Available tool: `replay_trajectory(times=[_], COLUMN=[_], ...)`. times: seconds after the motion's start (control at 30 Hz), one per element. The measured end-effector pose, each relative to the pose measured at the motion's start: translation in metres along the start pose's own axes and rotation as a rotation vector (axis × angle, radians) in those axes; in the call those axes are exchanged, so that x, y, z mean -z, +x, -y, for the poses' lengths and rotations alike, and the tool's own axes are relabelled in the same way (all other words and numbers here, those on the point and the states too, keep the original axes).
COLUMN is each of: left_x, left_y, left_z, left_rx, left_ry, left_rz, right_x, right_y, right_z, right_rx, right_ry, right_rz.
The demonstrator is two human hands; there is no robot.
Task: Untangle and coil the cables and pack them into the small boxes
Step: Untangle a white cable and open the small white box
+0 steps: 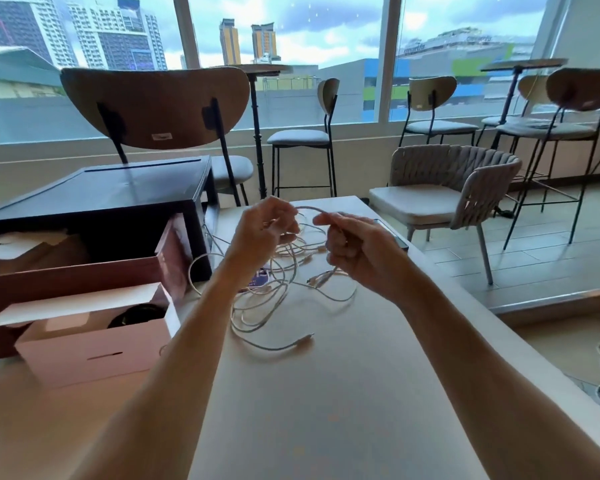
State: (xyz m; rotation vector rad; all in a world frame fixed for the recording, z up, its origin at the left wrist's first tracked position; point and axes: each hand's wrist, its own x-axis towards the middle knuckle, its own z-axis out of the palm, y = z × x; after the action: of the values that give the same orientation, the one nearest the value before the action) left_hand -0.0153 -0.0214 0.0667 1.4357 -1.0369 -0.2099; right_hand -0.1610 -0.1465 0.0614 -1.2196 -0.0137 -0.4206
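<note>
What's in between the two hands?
In the head view, a short arch of white cable spans from the left hand to the right hand, both pinching it.

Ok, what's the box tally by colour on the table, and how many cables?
Black box: 1
Reddish-brown box: 1
White box: 1
Cable tangle: 1; the single cables are too knotted to count
Total: 4 (3 boxes, 1 tangle)
</note>
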Motion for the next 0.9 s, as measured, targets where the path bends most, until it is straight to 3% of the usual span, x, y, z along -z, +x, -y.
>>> replay_trajectory(times=[0.1, 0.27, 0.37, 0.47, 0.63, 0.7, 0.83, 0.9], left_x=[0.004, 0.014, 0.024, 0.036, 0.040, 0.040, 0.034, 0.031], left_y=[0.011, 0.024, 0.031, 0.034, 0.036, 0.035, 0.030, 0.030], left_z=[0.004, 0.008, 0.007, 0.013, 0.017, 0.011, -0.005, -0.007], left_rx=[0.099, 0.232, 0.347, 0.440, 0.419, 0.440, 0.396, 0.342], left_ry=[-0.225, -0.372, -0.354, -0.185, -0.063, -0.043, 0.286, 0.334], left_rz=[-0.059, 0.120, 0.281, 0.445, 0.226, 0.245, 0.406, 0.356], right_x=[-0.010, -0.018, -0.012, -0.001, 0.009, 0.009, 0.007, 0.011], right_y=[0.019, 0.061, 0.083, 0.097, 0.101, 0.099, 0.099, 0.102], right_z=[0.006, 0.020, 0.026, 0.021, 0.015, 0.012, 0.006, 0.005], right_rx=[-0.001, 0.185, 0.269, 0.290, 0.271, 0.278, 0.242, 0.179], right_ry=[0.109, 0.245, 0.360, 0.555, 0.617, 0.583, 0.493, 0.481], right_rz=[0.122, 0.272, 0.181, 0.077, -0.066, -0.122, -0.255, -0.298])
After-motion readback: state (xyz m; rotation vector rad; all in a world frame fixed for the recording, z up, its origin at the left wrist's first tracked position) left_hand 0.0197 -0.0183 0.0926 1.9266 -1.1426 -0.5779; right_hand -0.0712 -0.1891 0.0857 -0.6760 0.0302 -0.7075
